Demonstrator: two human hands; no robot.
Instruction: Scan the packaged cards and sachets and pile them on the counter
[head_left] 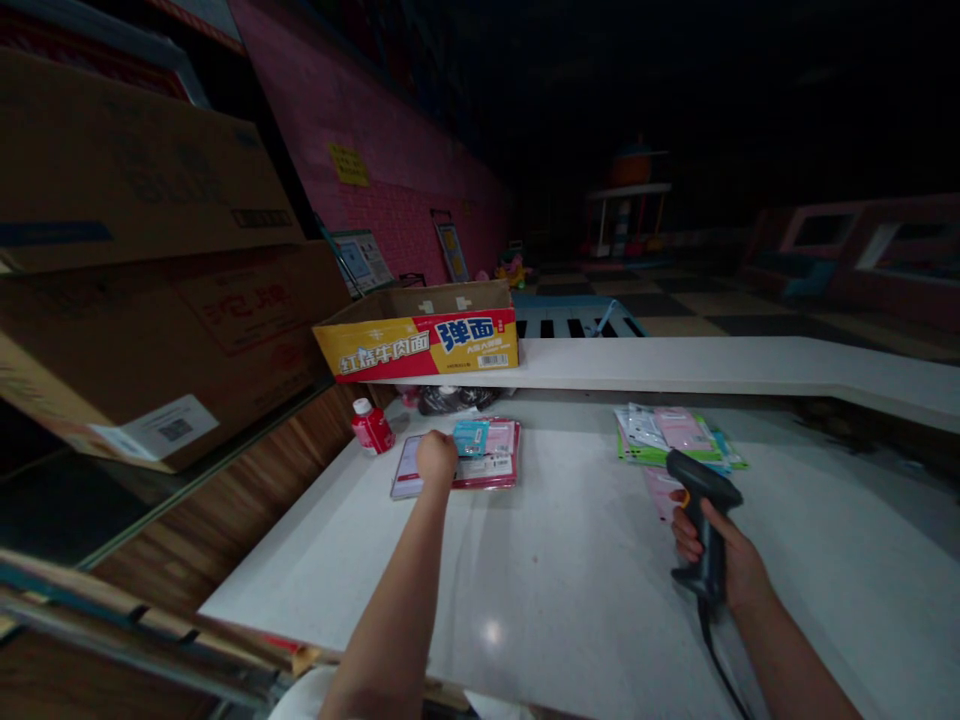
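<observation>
My right hand point(724, 560) is wrapped round the grip of a black handheld barcode scanner point(705, 480); its cord hangs down toward the front edge. Just behind the scanner lies a pile of flat packets point(667, 430), white, pink and green. My left hand point(436, 458) is closed at the left edge of a small blue packet point(471, 437), with most of its fingertips hidden. That packet lies beside a pink packet point(501, 437) on a stack of red-edged flat packs point(491, 475). Partly under my left hand is a phone or tablet with a lit screen point(407, 468).
A red bottle with a white cap point(373, 428) stands at the left on the white table point(555, 580). Behind, an open noodle carton point(420, 345) sits on a raised white ledge point(675, 362). Large cardboard boxes point(150, 320) are stacked at the left.
</observation>
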